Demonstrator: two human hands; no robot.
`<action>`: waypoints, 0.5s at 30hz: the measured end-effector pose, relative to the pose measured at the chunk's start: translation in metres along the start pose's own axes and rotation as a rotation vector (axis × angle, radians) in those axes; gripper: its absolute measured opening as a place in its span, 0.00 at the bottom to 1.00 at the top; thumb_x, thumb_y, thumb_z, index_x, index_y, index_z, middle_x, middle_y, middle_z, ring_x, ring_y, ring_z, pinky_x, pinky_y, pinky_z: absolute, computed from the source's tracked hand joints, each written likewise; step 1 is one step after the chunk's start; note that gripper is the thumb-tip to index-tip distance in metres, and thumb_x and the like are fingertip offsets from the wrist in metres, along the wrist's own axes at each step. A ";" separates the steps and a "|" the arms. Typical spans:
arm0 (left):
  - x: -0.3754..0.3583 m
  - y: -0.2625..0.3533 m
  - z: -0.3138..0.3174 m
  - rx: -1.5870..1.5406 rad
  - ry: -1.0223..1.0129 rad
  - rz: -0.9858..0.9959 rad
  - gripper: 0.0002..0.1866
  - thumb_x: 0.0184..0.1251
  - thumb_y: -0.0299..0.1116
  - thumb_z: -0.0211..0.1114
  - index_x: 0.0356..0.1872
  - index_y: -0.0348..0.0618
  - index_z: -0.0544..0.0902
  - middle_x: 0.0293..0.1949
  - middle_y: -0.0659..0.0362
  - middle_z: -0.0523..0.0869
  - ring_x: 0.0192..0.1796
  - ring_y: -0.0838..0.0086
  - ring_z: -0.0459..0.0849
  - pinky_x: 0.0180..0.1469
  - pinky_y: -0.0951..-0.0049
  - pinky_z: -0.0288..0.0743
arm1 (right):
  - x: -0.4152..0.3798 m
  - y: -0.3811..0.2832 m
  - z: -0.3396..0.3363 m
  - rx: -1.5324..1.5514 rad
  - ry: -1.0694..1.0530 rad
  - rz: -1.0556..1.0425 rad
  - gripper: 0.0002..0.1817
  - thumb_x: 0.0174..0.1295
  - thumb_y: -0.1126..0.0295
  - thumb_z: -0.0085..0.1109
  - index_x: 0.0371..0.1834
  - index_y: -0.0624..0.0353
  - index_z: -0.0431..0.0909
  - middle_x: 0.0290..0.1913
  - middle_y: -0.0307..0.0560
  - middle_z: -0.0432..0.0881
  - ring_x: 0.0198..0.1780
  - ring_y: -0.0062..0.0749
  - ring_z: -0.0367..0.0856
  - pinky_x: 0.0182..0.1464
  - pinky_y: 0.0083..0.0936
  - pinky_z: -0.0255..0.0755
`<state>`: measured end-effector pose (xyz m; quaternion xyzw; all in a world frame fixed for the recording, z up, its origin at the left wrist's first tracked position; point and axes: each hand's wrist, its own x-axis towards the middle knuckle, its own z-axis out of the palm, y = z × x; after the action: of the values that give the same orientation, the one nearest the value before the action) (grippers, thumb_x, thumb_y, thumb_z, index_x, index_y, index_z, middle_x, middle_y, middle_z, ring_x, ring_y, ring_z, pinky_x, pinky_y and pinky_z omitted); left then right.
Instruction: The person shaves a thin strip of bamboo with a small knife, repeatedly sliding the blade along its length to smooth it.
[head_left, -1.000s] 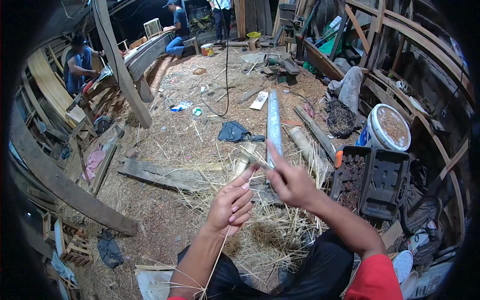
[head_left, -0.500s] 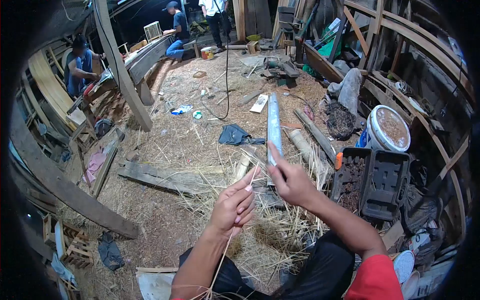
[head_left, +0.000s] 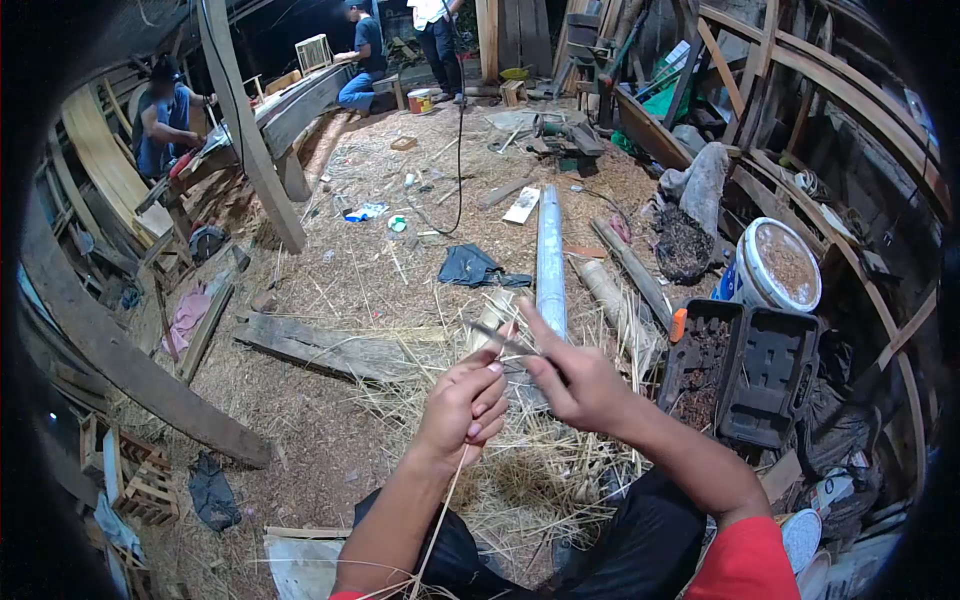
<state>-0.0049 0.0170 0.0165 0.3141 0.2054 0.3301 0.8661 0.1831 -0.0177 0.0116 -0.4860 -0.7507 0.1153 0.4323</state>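
My left hand (head_left: 465, 405) is closed around a thin pale bamboo strip (head_left: 440, 520), whose long tail hangs down past my forearm toward my lap. In my right hand (head_left: 578, 382) is a knife, held with the index finger stretched out forward. Its dark narrow blade (head_left: 497, 338) points left and lies across the upper end of the strip, just above my left fingertips. Most of the knife's handle is hidden inside my right hand. Loose pale strips and shavings (head_left: 520, 470) are heaped below my hands, between my knees.
Ahead lies a long grey pole (head_left: 550, 250), beside a bamboo length (head_left: 605, 290). An open black tool case (head_left: 765, 375) and a white bucket (head_left: 778, 262) stand on the right. A plank (head_left: 330, 350) lies left. Two people work at a bench (head_left: 300, 105); another person stands behind.
The knife blade, hardly visible before, now shows across the strip's upper end. My right hand has shifted slightly down and tilted; my left still grips the strip.
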 end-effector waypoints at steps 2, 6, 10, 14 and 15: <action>-0.003 -0.001 0.007 0.028 -0.018 -0.009 0.21 0.77 0.26 0.44 0.69 0.45 0.67 0.15 0.70 0.61 0.11 0.86 0.55 0.11 0.85 0.48 | -0.002 -0.003 0.001 -0.036 -0.075 0.005 0.36 0.69 0.66 0.52 0.78 0.61 0.50 0.25 0.62 0.81 0.28 0.59 0.83 0.32 0.47 0.76; -0.005 0.001 0.004 0.029 -0.043 -0.029 0.24 0.77 0.26 0.44 0.72 0.44 0.64 0.15 0.70 0.61 0.11 0.87 0.55 0.11 0.86 0.49 | -0.003 -0.001 0.008 -0.072 -0.004 -0.013 0.36 0.70 0.65 0.52 0.78 0.62 0.49 0.22 0.58 0.80 0.22 0.55 0.81 0.27 0.46 0.74; -0.007 -0.002 0.008 0.008 -0.046 -0.014 0.25 0.77 0.26 0.44 0.74 0.43 0.61 0.15 0.70 0.60 0.11 0.87 0.55 0.11 0.86 0.49 | 0.006 0.015 -0.005 -0.035 -0.037 0.269 0.35 0.71 0.65 0.51 0.77 0.66 0.49 0.18 0.54 0.79 0.17 0.47 0.80 0.22 0.41 0.72; -0.005 -0.002 0.008 0.036 -0.019 0.001 0.26 0.77 0.26 0.44 0.75 0.44 0.60 0.15 0.71 0.60 0.11 0.88 0.54 0.12 0.86 0.50 | -0.001 -0.001 -0.005 0.056 0.048 0.066 0.34 0.72 0.64 0.49 0.76 0.66 0.50 0.17 0.55 0.78 0.17 0.46 0.79 0.23 0.41 0.72; -0.003 -0.001 0.006 0.036 0.011 0.011 0.26 0.77 0.26 0.44 0.75 0.44 0.60 0.15 0.70 0.60 0.11 0.88 0.53 0.12 0.86 0.50 | -0.001 0.006 0.000 0.007 0.032 0.052 0.34 0.72 0.64 0.48 0.76 0.66 0.50 0.17 0.56 0.78 0.17 0.46 0.79 0.24 0.41 0.72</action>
<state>-0.0026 0.0118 0.0204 0.3291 0.2145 0.3327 0.8573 0.1870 -0.0157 0.0075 -0.5055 -0.7305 0.1215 0.4428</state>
